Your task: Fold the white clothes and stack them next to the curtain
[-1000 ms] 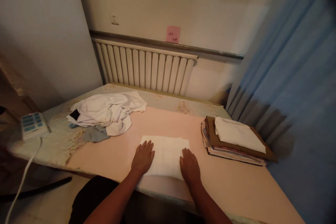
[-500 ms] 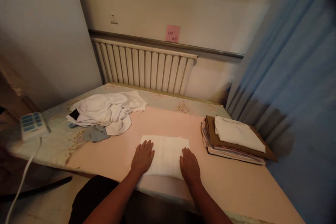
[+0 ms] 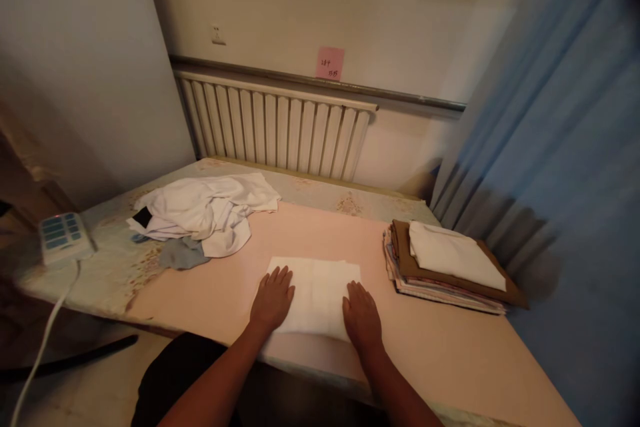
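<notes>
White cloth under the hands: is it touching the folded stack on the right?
Apart. The head view shows bare pink sheet running between the cloth and the stack.

Fixtures and Furnishings

Before me, a pale ribbed radiator (image 3: 284, 128) stands against the wall (image 3: 270, 0), beneath a dark horizontal pipe (image 3: 400, 95). A handwritten pink note (image 3: 330, 62) is fixed just above, its lower edge meeting the pipe; a socket (image 3: 217, 34) sits farther left. Right: a blue curtain (image 3: 560, 167) hangs in folds. Left: a white power strip (image 3: 65, 239) lies on a floral tablecloth (image 3: 109, 277), its cable (image 3: 51, 327) trailing downward.
</notes>
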Demonstrator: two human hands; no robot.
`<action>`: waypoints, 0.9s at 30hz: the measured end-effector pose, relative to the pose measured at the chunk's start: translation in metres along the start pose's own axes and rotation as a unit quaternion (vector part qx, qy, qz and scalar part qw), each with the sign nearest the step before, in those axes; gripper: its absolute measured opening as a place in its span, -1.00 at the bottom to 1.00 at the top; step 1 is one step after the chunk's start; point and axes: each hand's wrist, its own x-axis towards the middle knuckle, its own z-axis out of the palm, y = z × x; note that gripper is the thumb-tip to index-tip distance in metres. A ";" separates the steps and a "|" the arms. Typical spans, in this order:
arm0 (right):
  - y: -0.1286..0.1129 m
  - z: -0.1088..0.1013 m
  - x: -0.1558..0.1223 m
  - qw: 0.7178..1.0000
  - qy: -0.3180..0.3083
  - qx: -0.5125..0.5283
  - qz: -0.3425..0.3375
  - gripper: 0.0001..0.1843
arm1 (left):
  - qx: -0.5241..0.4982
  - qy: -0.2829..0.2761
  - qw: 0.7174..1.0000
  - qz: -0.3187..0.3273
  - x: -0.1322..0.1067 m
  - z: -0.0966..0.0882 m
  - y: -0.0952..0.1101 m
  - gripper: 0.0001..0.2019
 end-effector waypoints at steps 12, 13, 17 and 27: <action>0.000 0.000 0.000 1.000 0.005 0.005 0.001 -0.60 | 0.016 -0.012 1.000 -0.002 0.000 -0.003 0.001 -0.56; 0.000 0.000 0.000 1.000 0.004 0.004 0.002 -0.60 | 0.014 -0.012 1.000 -0.002 0.000 -0.003 0.001 -0.57; -0.002 -0.001 0.000 1.000 -0.002 0.001 0.006 -0.60 | 0.006 -0.010 1.000 -0.006 0.000 -0.004 0.002 -0.57; -0.001 -0.002 0.000 1.000 -0.019 -0.004 0.009 -0.58 | 0.007 -0.009 1.000 -0.001 0.000 0.000 0.000 -0.56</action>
